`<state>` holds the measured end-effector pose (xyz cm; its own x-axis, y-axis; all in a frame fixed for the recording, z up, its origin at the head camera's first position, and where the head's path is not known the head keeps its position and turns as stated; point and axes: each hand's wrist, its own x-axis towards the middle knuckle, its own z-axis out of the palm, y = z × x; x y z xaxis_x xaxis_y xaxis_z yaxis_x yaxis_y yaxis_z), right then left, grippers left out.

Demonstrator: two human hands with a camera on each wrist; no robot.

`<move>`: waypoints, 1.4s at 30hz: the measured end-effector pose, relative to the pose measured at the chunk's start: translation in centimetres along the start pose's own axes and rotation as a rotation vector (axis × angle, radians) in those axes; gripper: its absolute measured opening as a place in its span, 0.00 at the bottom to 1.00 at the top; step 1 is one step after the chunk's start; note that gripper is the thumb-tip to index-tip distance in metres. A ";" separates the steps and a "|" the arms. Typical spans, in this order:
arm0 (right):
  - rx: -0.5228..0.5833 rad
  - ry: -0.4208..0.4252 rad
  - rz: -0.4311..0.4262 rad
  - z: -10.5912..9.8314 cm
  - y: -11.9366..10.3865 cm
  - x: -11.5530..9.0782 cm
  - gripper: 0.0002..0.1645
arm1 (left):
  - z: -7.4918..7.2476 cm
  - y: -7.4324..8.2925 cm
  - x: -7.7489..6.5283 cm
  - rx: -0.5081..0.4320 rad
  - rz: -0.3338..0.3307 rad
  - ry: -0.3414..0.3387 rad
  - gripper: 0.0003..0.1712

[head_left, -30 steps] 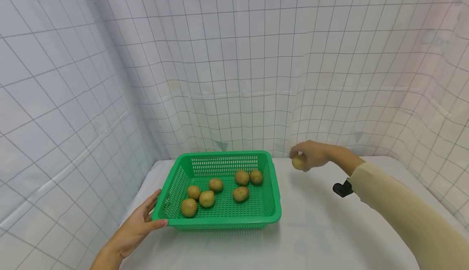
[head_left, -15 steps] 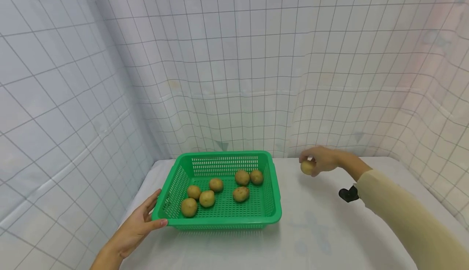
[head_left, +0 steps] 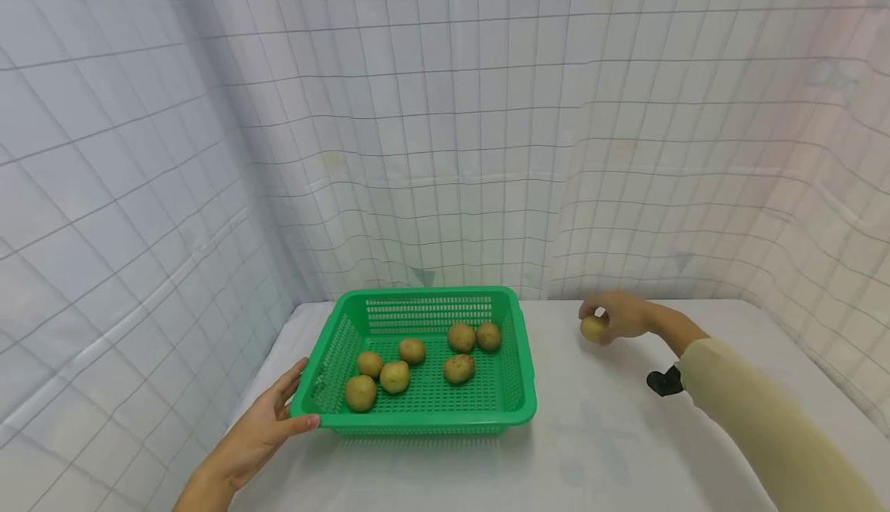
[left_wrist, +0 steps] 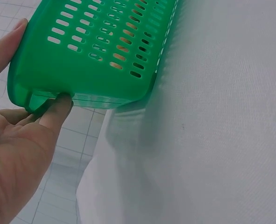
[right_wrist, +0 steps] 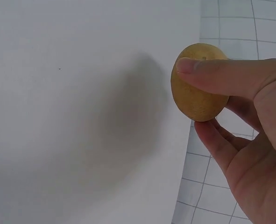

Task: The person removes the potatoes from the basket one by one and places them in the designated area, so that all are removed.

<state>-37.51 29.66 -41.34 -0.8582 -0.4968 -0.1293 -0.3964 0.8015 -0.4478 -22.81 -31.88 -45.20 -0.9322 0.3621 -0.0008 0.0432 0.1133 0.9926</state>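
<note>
A green slotted plastic basket point(head_left: 417, 421) stands on the white table, with several brown potatoes point(head_left: 395, 377) spread over its floor. My left hand point(head_left: 259, 428) grips its front left corner; in the left wrist view the thumb lies along one face of the basket point(left_wrist: 44, 74) and the fingers curl under the rim. To the right of the basket, my right hand point(head_left: 623, 317) pinches a single potato point(head_left: 593, 330) between thumb and fingers. The right wrist view shows that potato point(right_wrist: 198, 102) held over the white surface, its shadow falling beside it.
White gridded sheets point(head_left: 452, 149) hang behind the table point(head_left: 584, 419) and along both sides. A black strapped device point(head_left: 665, 381) sits at the right wrist, by the pale sleeve point(head_left: 758, 411). Table surface extends right of the basket and in front of it.
My right hand has moved to the right and lower in the head view, carrying the potato farther from the basket. The left hand and the basket have stayed in place.
</note>
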 end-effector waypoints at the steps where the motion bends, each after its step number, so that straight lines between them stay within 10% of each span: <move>1: 0.012 0.004 0.008 0.2 0.2 0.0 0.30 | 0.0 0.0 0.0 0.001 0.002 -0.001 0.56; 42: 0.147 0.024 0.067 3.1 1.9 0.6 0.34 | 0.1 -0.3 0.0 -0.065 0.066 -0.012 0.56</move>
<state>-37.75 29.84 -44.97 -0.8896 -0.4338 -0.1427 -0.2872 0.7745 -0.5636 -22.76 -31.86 -45.55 -0.9236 0.3780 0.0643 0.0810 0.0283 0.9963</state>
